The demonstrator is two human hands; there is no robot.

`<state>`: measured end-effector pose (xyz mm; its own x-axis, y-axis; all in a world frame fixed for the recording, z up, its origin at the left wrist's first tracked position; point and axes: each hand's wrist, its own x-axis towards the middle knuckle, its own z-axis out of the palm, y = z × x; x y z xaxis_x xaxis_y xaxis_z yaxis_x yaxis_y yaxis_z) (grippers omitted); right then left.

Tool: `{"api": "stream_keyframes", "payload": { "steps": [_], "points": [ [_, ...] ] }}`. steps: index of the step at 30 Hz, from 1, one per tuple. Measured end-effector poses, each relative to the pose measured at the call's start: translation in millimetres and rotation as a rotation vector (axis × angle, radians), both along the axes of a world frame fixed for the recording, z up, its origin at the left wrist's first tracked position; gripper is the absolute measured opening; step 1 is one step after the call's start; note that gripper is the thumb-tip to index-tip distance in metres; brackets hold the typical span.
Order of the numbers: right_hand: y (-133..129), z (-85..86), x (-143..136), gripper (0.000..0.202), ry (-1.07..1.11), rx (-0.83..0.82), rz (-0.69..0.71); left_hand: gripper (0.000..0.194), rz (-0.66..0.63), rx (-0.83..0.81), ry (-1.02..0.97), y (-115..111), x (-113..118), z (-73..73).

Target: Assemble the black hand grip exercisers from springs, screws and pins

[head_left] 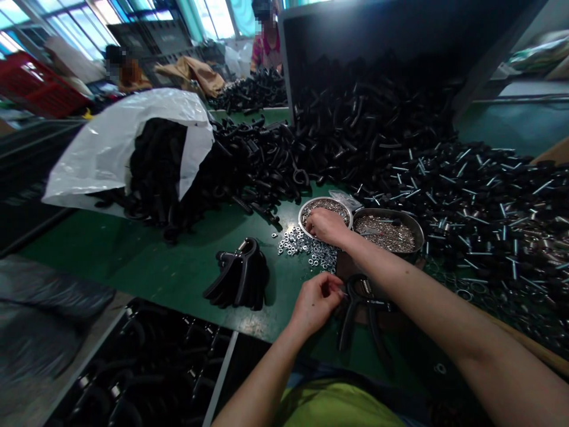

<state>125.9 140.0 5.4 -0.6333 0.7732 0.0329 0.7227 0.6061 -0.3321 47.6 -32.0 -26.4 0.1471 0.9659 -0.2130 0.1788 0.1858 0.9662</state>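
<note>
My right hand [326, 226] reaches into a round white-rimmed bowl [326, 204] of small metal parts, its fingers bent down among them; what they hold is hidden. My left hand [316, 301] is pinched at the left side of a black clamp-like part [363, 305] with a spring near its top; what lies between the fingertips is too small to name. An oval metal tin [386, 230] of small pieces stands right of the bowl. Loose nuts [311, 248] are scattered between my hands. Several assembled black parts [242, 274] stand grouped to the left.
Behind lie heaps of black parts [262, 154] and a white plastic bag [120, 133] holding more. Black knobs with metal bolts [480, 184] cover the right side. A crate of black parts [155, 362] is at lower left. Two people sit across the room.
</note>
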Motion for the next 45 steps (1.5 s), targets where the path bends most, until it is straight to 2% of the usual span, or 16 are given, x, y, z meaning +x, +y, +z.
{"api": "stream_keyframes", "payload": {
  "steps": [5,9,11,14,16,18,21,24,27,31,34,37,41,43,45],
  "points": [
    [0,0.3,2,0.005,0.102,-0.047,-0.042,0.016,-0.001,0.023,0.022,0,-1,0.2],
    [-7,12.0,14,0.005,0.234,-0.082,-0.120,0.017,-0.014,0.030,0.014,0,0,-0.4],
    [-18,18.2,29,0.007,0.397,-0.186,-0.163,0.018,-0.027,0.028,0.004,0,2,-0.4],
    [-44,19.8,64,0.006,0.705,-0.440,-0.222,0.018,-0.061,0.036,0.016,0,9,0.9],
    [-63,13.8,90,0.012,0.745,-0.536,-0.274,0.019,-0.085,0.059,0.042,0,15,2.4],
    [-80,3.2,114,0.014,0.654,-0.556,-0.332,0.021,-0.111,0.084,0.082,0,22,3.9],
    [-98,-13.7,140,0.008,0.486,-0.497,-0.350,0.023,-0.146,0.111,0.161,0,28,5.3],
    [-108,-22.5,148,0.012,0.391,-0.396,-0.299,0.025,-0.153,0.140,0.241,1,32,6.8],
    [-113,-21.9,144,0.012,0.356,-0.313,-0.288,0.028,-0.182,0.242,0.373,0,35,11.5],
    [-114,-15.0,135,0.012,0.300,-0.244,-0.276,0.032,-0.322,0.473,0.669,-4,44,21.1],
    [-116,-8.8,129,0.015,0.259,-0.203,-0.243,0.031,-0.407,0.546,0.825,-7,50,24.7],
    [-122,-4.7,123,0.014,0.120,-0.075,-0.153,0.027,-0.418,0.553,0.849,-9,50,21.8],
    [-133,-8.4,121,0.016,-0.051,0.065,0.004,0.019,-0.350,0.559,0.819,-13,45,12.0],
    [-138,-12.6,133,0.022,-0.005,0.083,0.002,0.021,-0.330,0.589,0.837,-19,42,8.2],
    [-145,-16.1,156,0.029,0.051,0.119,-0.061,0.025,-0.324,0.617,0.880,-27,39,6.8]
  ]
}}
